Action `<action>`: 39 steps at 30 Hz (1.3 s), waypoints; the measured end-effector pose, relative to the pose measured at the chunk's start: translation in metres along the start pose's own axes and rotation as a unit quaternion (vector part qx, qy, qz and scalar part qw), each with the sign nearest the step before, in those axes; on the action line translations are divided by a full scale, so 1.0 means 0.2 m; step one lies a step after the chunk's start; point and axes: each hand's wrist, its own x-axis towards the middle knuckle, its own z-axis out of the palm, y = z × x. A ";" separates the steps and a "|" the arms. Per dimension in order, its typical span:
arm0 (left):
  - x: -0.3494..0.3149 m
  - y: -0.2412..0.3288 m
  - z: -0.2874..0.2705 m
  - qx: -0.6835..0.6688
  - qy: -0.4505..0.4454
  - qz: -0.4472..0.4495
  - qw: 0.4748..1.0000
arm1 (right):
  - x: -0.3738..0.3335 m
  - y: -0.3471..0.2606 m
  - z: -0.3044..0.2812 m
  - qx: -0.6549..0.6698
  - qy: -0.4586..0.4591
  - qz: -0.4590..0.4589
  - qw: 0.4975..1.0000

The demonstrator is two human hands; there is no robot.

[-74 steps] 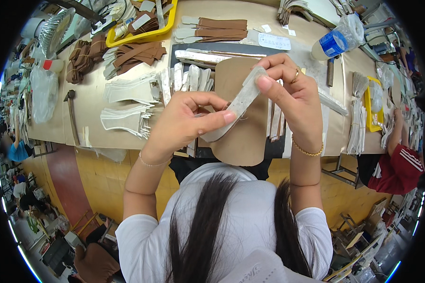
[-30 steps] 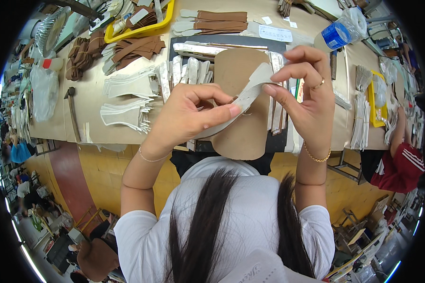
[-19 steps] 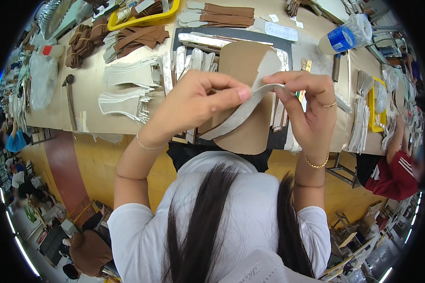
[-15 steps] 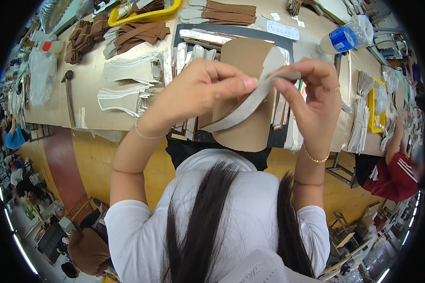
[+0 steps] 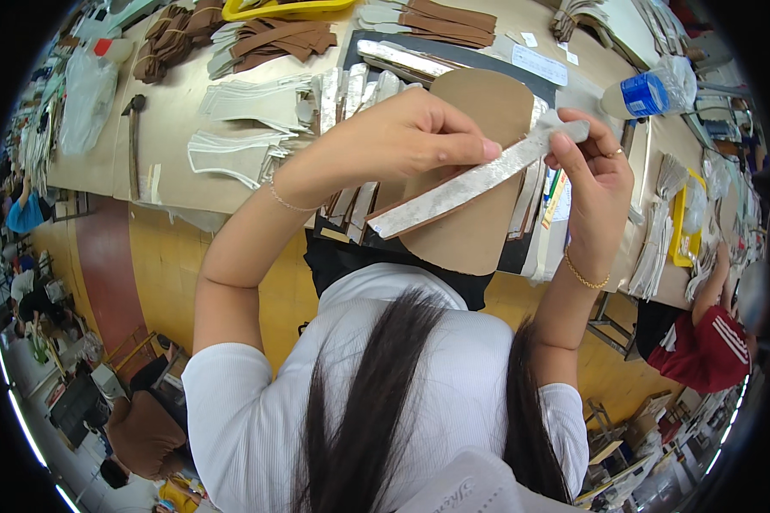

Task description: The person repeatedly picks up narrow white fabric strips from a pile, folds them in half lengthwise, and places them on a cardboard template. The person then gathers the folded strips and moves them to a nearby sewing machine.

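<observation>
A long silvery strip (image 5: 462, 186) with a brown backing is stretched between both my hands above the workbench. My left hand (image 5: 402, 137) pinches it near the middle, thumb and fingers pressed on its upper edge. My right hand (image 5: 595, 171) grips its far right end, where a pale backing layer curls away. Below the strip lies a brown rounded board (image 5: 479, 111) on a dark mat (image 5: 453, 51). More silvery strips (image 5: 351, 85) lie fanned out to the left of the board.
White cut pieces (image 5: 239, 128) and brown cut pieces (image 5: 274, 38) cover the table's left and back. A yellow tray (image 5: 257, 10), a hammer (image 5: 134, 137) and a clear bottle with a blue label (image 5: 650, 90) stand around. A person in red (image 5: 701, 342) sits at the right.
Both hands have lifted and drawn the strip out longer and flatter; my right hand has moved further right, and my left hand has slid along the strip's edge.
</observation>
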 end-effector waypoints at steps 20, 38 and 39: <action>-0.13 0.00 0.10 0.080 -0.030 -0.048 0.995 | -0.32 -0.12 0.03 -0.139 -0.112 0.013 0.984; -0.21 0.01 0.05 0.063 -0.068 -0.104 0.990 | -0.36 -0.28 0.02 -0.133 -0.161 0.026 0.978; -0.23 -0.03 0.05 0.051 -0.079 -0.038 0.995 | -0.37 -0.24 0.02 -0.108 -0.127 0.030 0.986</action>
